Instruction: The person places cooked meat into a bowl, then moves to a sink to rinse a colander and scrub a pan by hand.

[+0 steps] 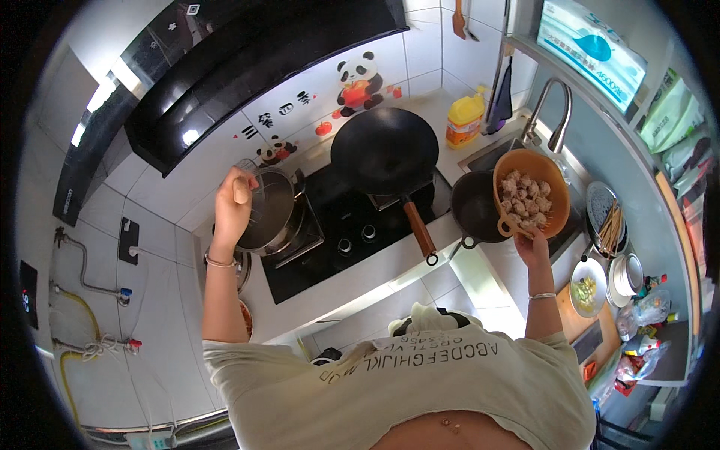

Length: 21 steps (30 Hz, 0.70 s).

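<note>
My left hand (233, 202) grips the knob of a glass pot lid (264, 210), held tilted over a steel pot (289, 225) on the left burner of the black stove (341, 240). My right hand (531, 244) holds an orange colander (559, 196) by its lower rim, raised above the counter. The colander is full of pale raw meat chunks (526, 199). A large black wok (385, 150) with a brown handle sits on the right burner, empty as far as I can see. A small black pan (474, 210) stands just right of the stove, under the colander's left edge.
A sink with a curved steel tap (553, 112) lies at the back right, with a yellow bottle (465, 120) beside it. Plates, a bowl of chopped greens (586, 289) and stacked white bowls (628, 276) crowd the right counter. A black range hood (247, 67) hangs above the stove.
</note>
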Tool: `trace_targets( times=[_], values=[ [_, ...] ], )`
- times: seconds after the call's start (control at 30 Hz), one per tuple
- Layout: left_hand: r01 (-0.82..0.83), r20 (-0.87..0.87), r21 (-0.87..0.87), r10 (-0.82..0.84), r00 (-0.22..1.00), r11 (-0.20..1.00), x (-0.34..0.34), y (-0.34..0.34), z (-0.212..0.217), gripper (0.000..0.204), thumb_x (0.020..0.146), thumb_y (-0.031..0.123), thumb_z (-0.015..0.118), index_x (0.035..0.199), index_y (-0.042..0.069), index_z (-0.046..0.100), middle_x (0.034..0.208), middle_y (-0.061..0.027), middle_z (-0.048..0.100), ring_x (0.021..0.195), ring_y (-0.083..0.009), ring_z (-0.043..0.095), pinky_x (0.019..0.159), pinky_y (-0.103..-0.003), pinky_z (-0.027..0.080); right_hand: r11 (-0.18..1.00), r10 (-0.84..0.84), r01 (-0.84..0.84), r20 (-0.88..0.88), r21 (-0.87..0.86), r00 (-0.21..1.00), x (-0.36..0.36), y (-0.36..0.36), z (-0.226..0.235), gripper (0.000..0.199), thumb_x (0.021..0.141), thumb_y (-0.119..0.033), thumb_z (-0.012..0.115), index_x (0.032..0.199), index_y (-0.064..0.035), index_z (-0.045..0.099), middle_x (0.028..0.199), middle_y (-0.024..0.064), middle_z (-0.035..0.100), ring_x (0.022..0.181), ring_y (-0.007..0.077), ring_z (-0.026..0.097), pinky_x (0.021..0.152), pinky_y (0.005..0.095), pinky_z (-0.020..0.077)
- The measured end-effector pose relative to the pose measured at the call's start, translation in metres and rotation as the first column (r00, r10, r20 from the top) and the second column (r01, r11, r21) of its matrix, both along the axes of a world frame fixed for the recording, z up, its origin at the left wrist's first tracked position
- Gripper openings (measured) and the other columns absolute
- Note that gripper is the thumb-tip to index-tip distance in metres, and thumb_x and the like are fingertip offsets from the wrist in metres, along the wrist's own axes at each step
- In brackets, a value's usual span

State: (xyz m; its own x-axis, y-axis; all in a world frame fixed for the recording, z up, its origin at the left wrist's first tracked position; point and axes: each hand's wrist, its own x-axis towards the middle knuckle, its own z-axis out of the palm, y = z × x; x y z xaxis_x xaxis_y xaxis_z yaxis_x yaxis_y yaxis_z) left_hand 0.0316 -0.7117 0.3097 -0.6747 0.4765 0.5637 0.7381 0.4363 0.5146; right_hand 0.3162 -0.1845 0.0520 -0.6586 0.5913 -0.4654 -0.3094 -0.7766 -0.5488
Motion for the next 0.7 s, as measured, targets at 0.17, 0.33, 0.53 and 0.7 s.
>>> trace_targets(
  times=[0.17,0.33,0.53,0.7],
  values=[
    [-0.066,0.053,0.090,0.062,0.997,0.994,-0.007,-0.010,-0.016,0.017,0.075,-0.013,0.043,0.082,0.001,0.049,0.073,-0.0078,0.054,0.071,-0.0142,0.049,0.070,-0.023,0.041,1.000,-0.030,0.030,0.049,-0.001,0.998,0.008,-0.011,0.017,0.034,0.085,-0.006,0.053,0.117,-0.0002,0.044,0.109,0.0124,0.056,0.093,0.0247,0.060,0.075,0.0343,0.0541],
    [-0.069,0.014,0.146,0.067,0.998,0.987,-0.013,-0.009,-0.017,0.018,0.078,-0.011,0.045,0.088,0.001,0.053,0.083,-0.0081,0.060,0.076,-0.0150,0.054,0.075,-0.025,0.044,1.000,-0.028,0.029,-0.079,0.010,0.996,-0.010,-0.005,0.017,0.034,0.087,-0.005,0.048,0.120,-0.0024,0.041,0.114,0.0144,0.052,0.098,0.0247,0.057,0.075,0.0328,0.0542],
    [-0.052,-0.047,0.001,0.052,0.998,0.999,0.005,0.013,-0.009,0.016,0.076,-0.012,0.048,0.087,0.000,0.052,0.087,-0.0075,0.060,0.080,-0.0178,0.054,0.076,-0.026,0.044,0.999,-0.031,0.034,0.061,-0.038,0.998,0.011,0.012,0.008,0.026,0.087,-0.007,0.050,0.112,0.0001,0.046,0.102,0.0133,0.055,0.086,0.0227,0.058,0.070,0.0323,0.0538],
    [-0.011,-0.096,-0.003,0.010,0.995,1.000,0.004,0.028,0.005,0.020,0.073,-0.014,0.046,0.086,0.000,0.052,0.090,-0.0086,0.061,0.082,-0.0195,0.055,0.075,-0.027,0.044,0.999,-0.046,0.047,0.040,-0.020,0.998,0.008,0.011,0.015,0.028,0.086,-0.007,0.049,0.113,-0.0011,0.045,0.101,0.0146,0.055,0.087,0.0240,0.059,0.072,0.0339,0.0540]
  ],
)
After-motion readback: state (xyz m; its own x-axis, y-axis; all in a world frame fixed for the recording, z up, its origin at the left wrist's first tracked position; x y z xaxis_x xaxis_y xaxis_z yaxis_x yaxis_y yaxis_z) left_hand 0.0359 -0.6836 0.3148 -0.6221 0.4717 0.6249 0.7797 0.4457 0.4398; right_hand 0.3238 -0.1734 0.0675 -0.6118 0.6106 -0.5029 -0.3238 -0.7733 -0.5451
